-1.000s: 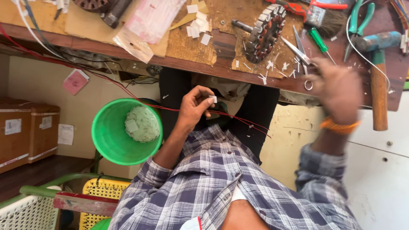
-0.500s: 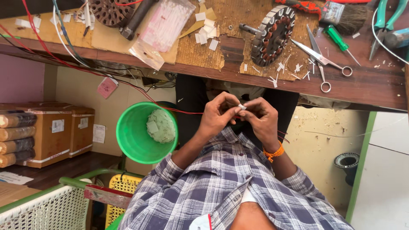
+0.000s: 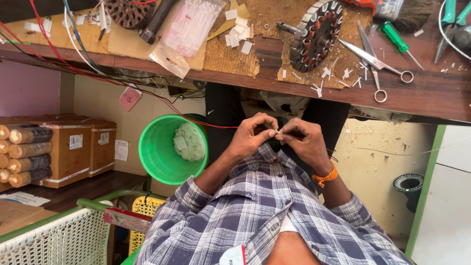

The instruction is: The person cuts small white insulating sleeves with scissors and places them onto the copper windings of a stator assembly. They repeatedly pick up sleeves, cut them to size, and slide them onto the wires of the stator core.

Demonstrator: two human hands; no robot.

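My left hand [image 3: 254,136] and my right hand [image 3: 305,143] meet in my lap below the workbench edge [image 3: 274,83]. Both pinch a small white sleeve piece [image 3: 278,131] on a thin red wire [image 3: 201,122] that runs left and up to the bench. An orange band [image 3: 325,176] circles my right wrist. My checked shirt fills the bottom of the view. On the bench above my hands lies a round wound motor stator [image 3: 314,34], with scissors [image 3: 373,61] to its right.
A green bucket [image 3: 167,149] holding pale scraps stands left of my knees. The bench also carries a clear bag of white strips [image 3: 194,24], a green screwdriver [image 3: 397,41], pliers [image 3: 449,19] and a brush [image 3: 407,10]. Cardboard boxes [image 3: 73,147] and paper rolls [image 3: 24,154] sit at left.
My right hand came down from the bench at the right and joined my left hand in my lap. Both now pinch the white piece; the view shifted slightly.
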